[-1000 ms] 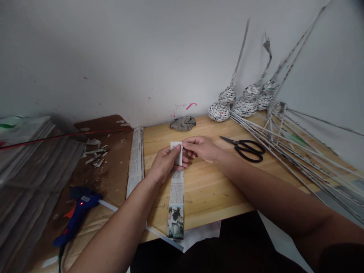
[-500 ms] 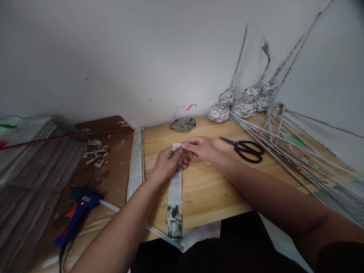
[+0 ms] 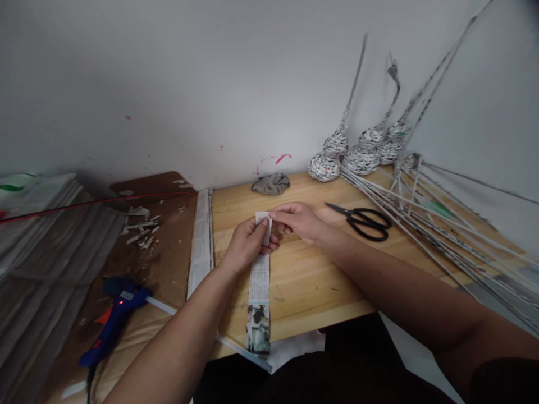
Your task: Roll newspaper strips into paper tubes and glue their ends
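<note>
A long newspaper strip (image 3: pixel 259 283) runs down the wooden table, its lower end with a dark photo reaching the front edge. My left hand (image 3: pixel 247 242) grips the strip's upper part, the thumb on top and the fingers behind it. The top end shows pale above my thumb. My right hand (image 3: pixel 295 219) pinches the right edge of that top end between thumb and fingers. Black-handled scissors (image 3: pixel 367 221) lie on the table to the right of my right hand, their tips pointing left.
Woven paper gourd shapes (image 3: pixel 324 165) and long paper rods (image 3: pixel 425 238) occupy the right. A grey cloth (image 3: pixel 270 183) lies at the back. Leftward are folded newspaper strips (image 3: pixel 201 241), paper scraps (image 3: pixel 145 227), a blue glue gun (image 3: pixel 113 322) and stacked paper (image 3: pixel 63 269).
My left thumb has shifted slightly left, and more of the strip's pale top end shows between my hands. My right hand has barely moved.
</note>
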`<state>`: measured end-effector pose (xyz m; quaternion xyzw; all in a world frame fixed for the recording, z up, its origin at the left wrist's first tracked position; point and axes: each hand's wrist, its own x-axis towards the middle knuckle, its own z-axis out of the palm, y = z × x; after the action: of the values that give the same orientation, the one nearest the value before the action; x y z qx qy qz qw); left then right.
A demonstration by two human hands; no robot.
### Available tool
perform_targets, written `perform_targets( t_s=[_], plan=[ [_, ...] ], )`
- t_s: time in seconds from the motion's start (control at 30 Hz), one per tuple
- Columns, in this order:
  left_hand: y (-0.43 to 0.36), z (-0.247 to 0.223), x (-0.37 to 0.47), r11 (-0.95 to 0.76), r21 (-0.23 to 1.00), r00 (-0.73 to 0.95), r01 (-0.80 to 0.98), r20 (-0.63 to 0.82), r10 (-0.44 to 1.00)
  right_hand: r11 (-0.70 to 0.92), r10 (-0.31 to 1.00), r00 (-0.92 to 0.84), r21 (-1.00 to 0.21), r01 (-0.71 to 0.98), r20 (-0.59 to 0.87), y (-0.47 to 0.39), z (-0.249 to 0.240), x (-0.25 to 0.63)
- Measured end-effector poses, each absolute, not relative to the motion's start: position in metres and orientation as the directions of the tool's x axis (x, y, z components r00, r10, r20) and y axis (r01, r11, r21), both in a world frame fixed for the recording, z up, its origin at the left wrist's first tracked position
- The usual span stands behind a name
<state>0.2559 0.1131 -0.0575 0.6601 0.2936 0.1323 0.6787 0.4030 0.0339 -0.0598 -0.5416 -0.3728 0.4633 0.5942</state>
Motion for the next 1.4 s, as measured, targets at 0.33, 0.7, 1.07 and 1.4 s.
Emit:
perform_targets(
  t_s=[0.33,0.7,1.07,1.4],
  plan=[
    [0.112,-0.058,0.257,0.026,0.975,0.79,0.219,-0.193,0.582,-0.018,0.92,0.379,-0.976,-0.218,-0.102,0.035,-0.059,0.4],
    [0.109,-0.056,0.255,-0.024,0.979,0.82,0.202,-0.155,0.551,-0.004,0.902,0.409,-0.951,-0.308,-0.136,0.031,-0.048,0.39],
    [0.106,-0.056,0.253,-0.108,0.985,0.869,0.138,-0.068,0.49,0.047,0.921,0.386,-0.97,-0.239,-0.051,0.031,-0.053,0.386],
    [0.112,-0.06,0.255,0.098,0.987,0.849,0.128,-0.16,0.504,0.023,0.985,0.172,-0.956,-0.292,-0.029,0.029,-0.049,0.394]
  ],
)
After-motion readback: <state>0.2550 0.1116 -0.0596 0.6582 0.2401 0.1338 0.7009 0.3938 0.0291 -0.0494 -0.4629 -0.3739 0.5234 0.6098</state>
